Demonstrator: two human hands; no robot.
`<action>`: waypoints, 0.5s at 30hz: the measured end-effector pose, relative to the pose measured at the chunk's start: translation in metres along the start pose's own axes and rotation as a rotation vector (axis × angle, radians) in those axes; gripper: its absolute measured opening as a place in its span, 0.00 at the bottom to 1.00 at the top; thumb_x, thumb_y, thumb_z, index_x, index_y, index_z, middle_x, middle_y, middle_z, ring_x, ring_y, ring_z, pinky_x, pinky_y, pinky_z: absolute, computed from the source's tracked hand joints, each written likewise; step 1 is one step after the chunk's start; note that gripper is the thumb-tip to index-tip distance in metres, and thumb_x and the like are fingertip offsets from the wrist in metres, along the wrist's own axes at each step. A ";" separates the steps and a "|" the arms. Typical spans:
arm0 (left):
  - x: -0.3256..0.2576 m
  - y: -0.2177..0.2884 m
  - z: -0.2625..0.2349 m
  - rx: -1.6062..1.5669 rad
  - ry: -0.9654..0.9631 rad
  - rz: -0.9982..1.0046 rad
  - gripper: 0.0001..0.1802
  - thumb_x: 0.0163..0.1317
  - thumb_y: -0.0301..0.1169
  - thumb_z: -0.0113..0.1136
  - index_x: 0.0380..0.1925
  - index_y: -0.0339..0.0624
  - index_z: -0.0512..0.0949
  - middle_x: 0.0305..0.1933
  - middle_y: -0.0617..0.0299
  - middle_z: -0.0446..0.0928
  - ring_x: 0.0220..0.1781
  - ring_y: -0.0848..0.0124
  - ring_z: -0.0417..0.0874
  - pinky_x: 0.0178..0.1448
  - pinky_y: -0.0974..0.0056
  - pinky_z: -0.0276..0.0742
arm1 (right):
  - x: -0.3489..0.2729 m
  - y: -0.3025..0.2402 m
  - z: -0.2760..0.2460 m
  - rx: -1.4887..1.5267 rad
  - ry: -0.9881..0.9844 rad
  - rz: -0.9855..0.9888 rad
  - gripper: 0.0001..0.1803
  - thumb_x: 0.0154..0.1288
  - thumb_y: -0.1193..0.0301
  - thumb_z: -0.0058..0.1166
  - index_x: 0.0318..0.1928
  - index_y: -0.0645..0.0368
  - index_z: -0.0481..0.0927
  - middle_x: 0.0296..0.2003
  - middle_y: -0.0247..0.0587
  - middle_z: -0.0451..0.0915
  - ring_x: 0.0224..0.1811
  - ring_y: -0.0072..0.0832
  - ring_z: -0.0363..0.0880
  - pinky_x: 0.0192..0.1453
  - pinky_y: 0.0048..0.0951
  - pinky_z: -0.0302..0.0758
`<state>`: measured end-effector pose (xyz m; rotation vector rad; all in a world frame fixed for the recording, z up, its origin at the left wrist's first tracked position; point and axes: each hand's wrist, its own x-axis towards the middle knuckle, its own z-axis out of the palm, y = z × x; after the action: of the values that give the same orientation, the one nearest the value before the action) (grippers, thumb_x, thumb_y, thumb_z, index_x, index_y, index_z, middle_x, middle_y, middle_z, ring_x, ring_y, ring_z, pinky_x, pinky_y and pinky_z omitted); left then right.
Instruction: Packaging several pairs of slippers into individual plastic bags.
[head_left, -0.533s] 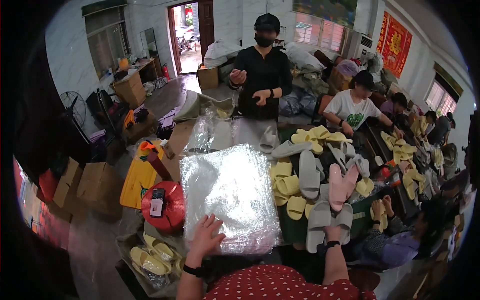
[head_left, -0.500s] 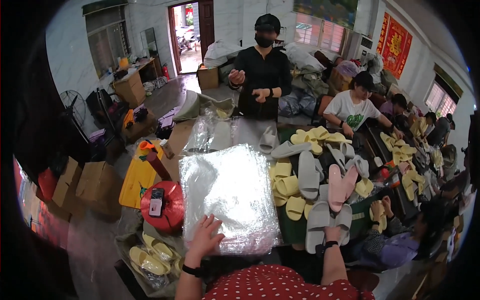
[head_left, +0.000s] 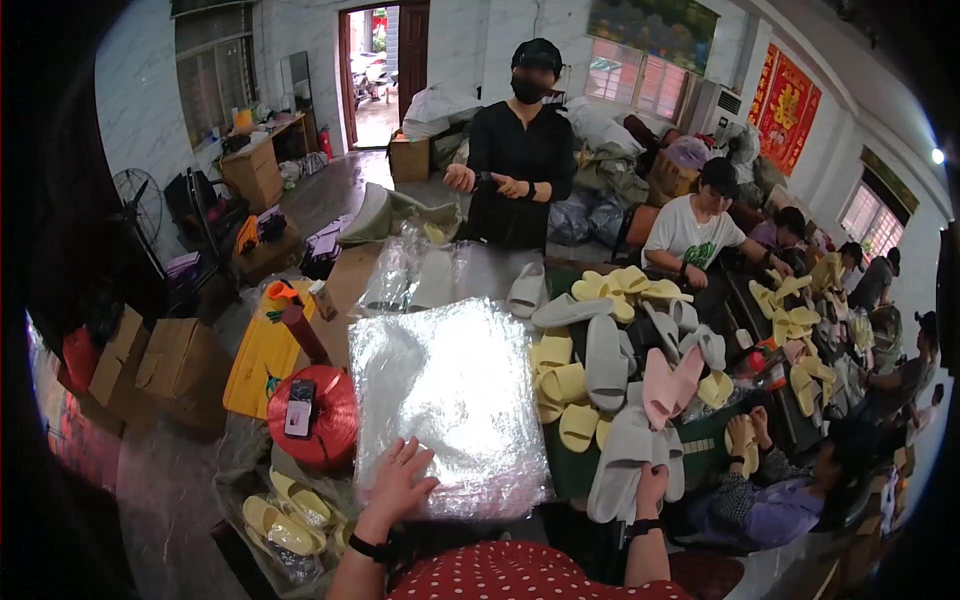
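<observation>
My left hand point(head_left: 401, 477) lies flat with spread fingers on the near left part of a stack of clear, shiny plastic bags point(head_left: 450, 390). To its right, my right hand point(head_left: 652, 488) is closed at the near end of a pair of light grey slippers point(head_left: 618, 475). The fingertips are partly hidden, but they seem to grip the slippers. A pair of pink slippers point(head_left: 668, 385) lies just beyond, touching the grey ones. More grey slippers point(head_left: 604, 362) and yellow slippers point(head_left: 578, 427) are heaped between the bags and these pairs.
Left of the bags, a phone point(head_left: 299, 417) rests on a roll of red plastic twine point(head_left: 335, 430). Bagged yellow slippers point(head_left: 290, 520) lie below it. A person in black point(head_left: 520, 150) stands across the table; a person in purple point(head_left: 790, 490) handles yellow slippers at right.
The grey slippers in my right hand have turned slightly and sit closer to the pink pair. My left hand stays flat on the bags. The person across has brought their hands closer together.
</observation>
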<state>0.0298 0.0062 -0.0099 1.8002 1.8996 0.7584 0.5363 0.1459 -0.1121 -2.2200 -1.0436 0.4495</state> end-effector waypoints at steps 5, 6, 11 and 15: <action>0.006 -0.003 0.005 0.067 0.017 0.083 0.31 0.58 0.47 0.65 0.61 0.51 0.75 0.72 0.46 0.63 0.75 0.43 0.57 0.76 0.48 0.56 | -0.018 -0.042 -0.010 0.471 -0.085 -0.252 0.13 0.68 0.70 0.54 0.45 0.70 0.75 0.33 0.40 0.78 0.35 0.25 0.72 0.41 0.32 0.71; 0.007 -0.006 0.006 0.067 0.011 0.085 0.31 0.58 0.47 0.65 0.61 0.51 0.75 0.72 0.46 0.63 0.75 0.43 0.57 0.76 0.48 0.56 | -0.023 -0.057 -0.010 0.652 -0.074 -0.343 0.14 0.70 0.72 0.52 0.49 0.71 0.75 0.36 0.39 0.79 0.37 0.24 0.72 0.42 0.30 0.71; 0.005 -0.007 0.008 0.109 0.001 0.067 0.32 0.60 0.48 0.64 0.63 0.51 0.73 0.72 0.46 0.62 0.74 0.42 0.58 0.75 0.48 0.56 | -0.058 -0.142 -0.017 0.751 -0.159 -0.485 0.14 0.71 0.77 0.46 0.54 0.70 0.74 0.43 0.40 0.79 0.43 0.24 0.74 0.48 0.29 0.72; 0.004 -0.008 0.007 0.094 0.002 0.083 0.31 0.60 0.49 0.63 0.62 0.51 0.73 0.72 0.45 0.62 0.74 0.42 0.58 0.75 0.48 0.57 | -0.110 -0.204 -0.015 0.705 -0.275 -0.570 0.13 0.65 0.80 0.50 0.50 0.68 0.75 0.41 0.48 0.80 0.41 0.31 0.77 0.48 0.31 0.72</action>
<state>0.0280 0.0103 -0.0196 1.9463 1.9003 0.7097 0.3609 0.1535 0.0402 -1.2031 -1.3384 0.7320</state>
